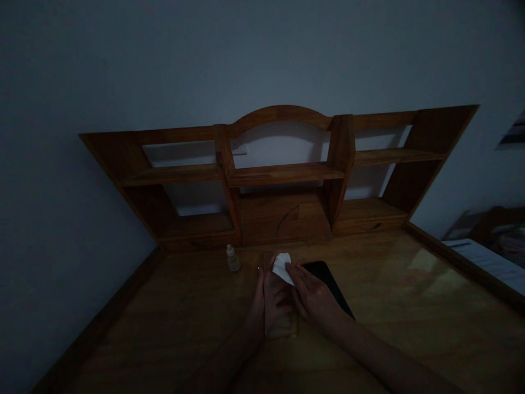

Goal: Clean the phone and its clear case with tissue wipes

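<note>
My left hand (266,298) is closed round the edge of a clear phone case (283,327) that it holds just above the wooden desk (172,317). My right hand (311,295) pinches a small white cloth (282,267) and presses it against the upper part of the case. A black phone (330,279) lies flat on the desk just to the right of my right hand. The room is dim, so fine detail of the fingers is hard to see.
A small pale dropper bottle (233,258) stands on the desk left of the hands. A wooden shelf unit (283,175) with bare shelves rises at the back of the desk against the wall. Some bedding or papers (488,257) lie beyond the desk's right edge.
</note>
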Demonstrator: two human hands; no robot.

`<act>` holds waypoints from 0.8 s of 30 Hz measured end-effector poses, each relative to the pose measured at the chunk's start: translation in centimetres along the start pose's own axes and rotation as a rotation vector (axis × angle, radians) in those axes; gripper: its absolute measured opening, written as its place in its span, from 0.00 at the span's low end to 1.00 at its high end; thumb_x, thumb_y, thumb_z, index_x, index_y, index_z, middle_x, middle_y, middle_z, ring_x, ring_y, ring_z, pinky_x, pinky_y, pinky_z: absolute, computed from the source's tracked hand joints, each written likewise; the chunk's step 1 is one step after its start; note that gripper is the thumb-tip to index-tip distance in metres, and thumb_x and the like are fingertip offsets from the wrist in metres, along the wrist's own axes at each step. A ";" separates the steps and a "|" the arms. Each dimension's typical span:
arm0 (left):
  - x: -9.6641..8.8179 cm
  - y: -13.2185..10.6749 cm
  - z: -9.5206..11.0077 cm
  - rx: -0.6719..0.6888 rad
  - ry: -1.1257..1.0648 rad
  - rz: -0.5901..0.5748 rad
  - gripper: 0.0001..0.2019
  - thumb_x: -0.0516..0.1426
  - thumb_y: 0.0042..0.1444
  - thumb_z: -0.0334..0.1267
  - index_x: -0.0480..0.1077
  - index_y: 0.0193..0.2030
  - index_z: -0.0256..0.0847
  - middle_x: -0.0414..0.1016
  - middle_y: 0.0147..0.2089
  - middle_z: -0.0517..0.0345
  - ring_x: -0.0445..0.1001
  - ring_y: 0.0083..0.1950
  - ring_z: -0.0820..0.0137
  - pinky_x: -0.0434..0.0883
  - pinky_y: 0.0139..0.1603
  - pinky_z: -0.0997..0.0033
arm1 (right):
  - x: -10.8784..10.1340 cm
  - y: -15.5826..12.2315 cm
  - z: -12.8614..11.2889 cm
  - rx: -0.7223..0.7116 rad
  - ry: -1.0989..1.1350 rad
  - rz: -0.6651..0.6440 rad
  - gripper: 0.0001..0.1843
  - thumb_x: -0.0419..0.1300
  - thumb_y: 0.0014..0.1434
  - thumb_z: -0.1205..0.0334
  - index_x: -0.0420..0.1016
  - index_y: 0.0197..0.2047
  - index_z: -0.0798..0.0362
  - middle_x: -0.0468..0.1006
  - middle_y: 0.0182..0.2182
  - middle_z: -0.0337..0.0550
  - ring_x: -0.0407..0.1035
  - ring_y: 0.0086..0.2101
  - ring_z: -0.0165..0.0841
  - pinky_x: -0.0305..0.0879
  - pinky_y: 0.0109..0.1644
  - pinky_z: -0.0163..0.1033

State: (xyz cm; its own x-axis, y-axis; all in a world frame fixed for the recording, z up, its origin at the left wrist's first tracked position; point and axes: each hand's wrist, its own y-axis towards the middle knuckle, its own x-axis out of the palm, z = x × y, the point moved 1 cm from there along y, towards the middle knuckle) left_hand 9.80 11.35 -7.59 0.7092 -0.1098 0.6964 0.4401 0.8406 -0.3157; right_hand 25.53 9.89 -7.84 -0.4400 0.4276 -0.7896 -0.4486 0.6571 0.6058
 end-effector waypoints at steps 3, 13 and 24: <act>0.3 -0.3 0.0 0.051 0.053 -0.005 0.37 0.44 0.62 0.63 0.42 0.74 0.52 0.75 0.37 0.52 0.75 0.39 0.60 0.72 0.38 0.61 | 0.0 0.0 0.2 -0.018 0.019 0.013 0.29 0.49 0.63 0.74 0.56 0.67 0.66 0.73 0.57 0.64 0.68 0.58 0.46 0.73 0.58 0.52; -0.3 -0.1 0.1 0.052 0.005 0.004 0.35 0.48 0.63 0.60 0.45 0.73 0.54 0.76 0.39 0.54 0.75 0.37 0.63 0.73 0.36 0.64 | -0.5 0.3 -0.6 0.002 0.041 0.014 0.26 0.50 0.65 0.71 0.61 0.65 0.67 0.74 0.56 0.64 0.70 0.56 0.45 0.71 0.59 0.50; -0.3 0.3 0.5 0.154 -0.036 0.073 0.31 0.47 0.62 0.61 0.50 0.71 0.62 0.56 0.73 0.57 0.61 0.69 0.55 0.68 0.59 0.52 | -0.3 0.0 -1.4 -0.102 0.012 -0.017 0.28 0.52 0.62 0.74 0.61 0.65 0.70 0.69 0.61 0.66 0.62 0.62 0.47 0.66 0.64 0.53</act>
State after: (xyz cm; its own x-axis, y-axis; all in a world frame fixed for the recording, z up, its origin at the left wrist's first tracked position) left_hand 9.47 11.93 -7.57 0.7150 -0.0284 0.6985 0.2964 0.9172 -0.2661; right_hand 24.59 8.95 -7.46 -0.4405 0.4091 -0.7991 -0.5328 0.5973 0.5995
